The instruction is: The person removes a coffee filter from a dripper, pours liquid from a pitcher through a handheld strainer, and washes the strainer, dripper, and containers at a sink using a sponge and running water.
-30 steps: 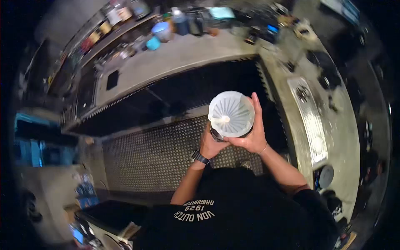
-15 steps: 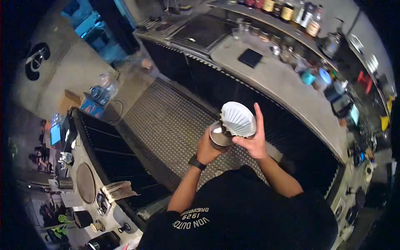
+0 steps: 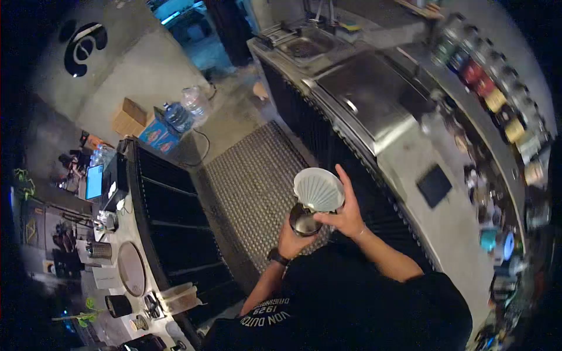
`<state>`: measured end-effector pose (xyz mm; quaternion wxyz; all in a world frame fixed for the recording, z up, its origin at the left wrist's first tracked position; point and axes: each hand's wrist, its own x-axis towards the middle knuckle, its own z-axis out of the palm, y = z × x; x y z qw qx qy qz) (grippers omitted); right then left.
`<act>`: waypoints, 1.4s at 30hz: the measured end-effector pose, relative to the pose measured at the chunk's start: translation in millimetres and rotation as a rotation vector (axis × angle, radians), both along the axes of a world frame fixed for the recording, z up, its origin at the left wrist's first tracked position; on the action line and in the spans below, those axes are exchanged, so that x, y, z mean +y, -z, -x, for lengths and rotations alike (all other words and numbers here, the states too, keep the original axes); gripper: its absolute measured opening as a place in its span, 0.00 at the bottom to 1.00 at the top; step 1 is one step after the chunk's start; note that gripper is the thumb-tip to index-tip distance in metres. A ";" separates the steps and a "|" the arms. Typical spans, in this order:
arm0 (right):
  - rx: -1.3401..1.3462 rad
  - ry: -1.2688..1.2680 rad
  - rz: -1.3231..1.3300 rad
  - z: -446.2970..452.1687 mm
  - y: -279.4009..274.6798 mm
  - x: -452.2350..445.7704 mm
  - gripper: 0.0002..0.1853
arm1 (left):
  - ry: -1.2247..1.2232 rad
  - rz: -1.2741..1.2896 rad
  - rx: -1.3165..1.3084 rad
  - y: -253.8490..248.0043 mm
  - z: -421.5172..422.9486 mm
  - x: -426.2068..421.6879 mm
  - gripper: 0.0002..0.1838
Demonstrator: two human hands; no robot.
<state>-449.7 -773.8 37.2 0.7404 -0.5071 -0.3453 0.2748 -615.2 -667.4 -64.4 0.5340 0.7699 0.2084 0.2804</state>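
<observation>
My left hand [image 3: 294,241], with a dark band on its wrist, is closed around a round, shiny cup-like vessel [image 3: 304,222]. Whether that vessel is glass or metal is hard to tell. Just above and touching or nearly touching it is a white pleated coffee filter [image 3: 319,188], its wide mouth tilted up towards me. My right hand [image 3: 346,215] grips the filter from the right, thumb low in front and a finger stretched up along its side. Any dripper beneath the paper is hidden.
A counter on the right carries a dark square pad [image 3: 434,185], a steel lid [image 3: 369,96] and many jars. Bottles line a shelf [image 3: 486,88]. The left counter bears a round tray [image 3: 132,269] and a screen [image 3: 94,181]. Water jugs [image 3: 177,117] stand by boxes beyond the textured floor mat [image 3: 246,181].
My view has turned left, so the room has shifted right and a sink has come into sight. Both hands still hold the vessel and the filter close together, slightly lower in view.
</observation>
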 end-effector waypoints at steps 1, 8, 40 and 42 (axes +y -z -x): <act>0.006 -0.023 0.043 -17.1 -0.1 21.1 0.65 | -0.019 0.018 -0.021 2.0 -13.2 17.5 0.46; -0.149 -0.166 0.073 -129.1 -5.5 212.3 0.62 | -0.215 0.154 0.176 -20.1 -98.6 163.0 0.47; -0.772 0.167 0.276 -456.6 -23.3 824.6 0.57 | 0.043 -0.178 -0.022 -58.7 -490.3 852.6 0.38; -0.888 0.038 0.187 -477.0 -39.8 863.0 0.43 | 0.087 -0.113 -0.017 -66.4 -494.5 892.6 0.39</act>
